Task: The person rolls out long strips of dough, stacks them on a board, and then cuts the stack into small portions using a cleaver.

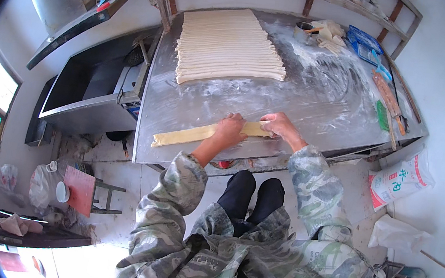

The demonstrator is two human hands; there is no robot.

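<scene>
A long, flat, pale yellow strip of dough [184, 136] lies along the near edge of the metal-topped table [182, 103]. My left hand [229, 130] is closed over the strip right of its middle, with the fingers curled onto it. At the strip's right end my right hand [283, 130] grips the dough between thumb and fingers. Part of the strip is hidden under both hands. Farther back, several long dough strips [225, 45] lie side by side in a close-packed sheet. White flour [328, 68] is smeared over the tabletop to their right.
A metal pot [303, 32] and a blue package [364, 44] stand at the back right. A rolling pin [386, 93] and a green scraper [382, 115] lie along the right edge. A printed sack [401, 180] sits on the floor at right; a red-topped stool [78, 190] stands at lower left.
</scene>
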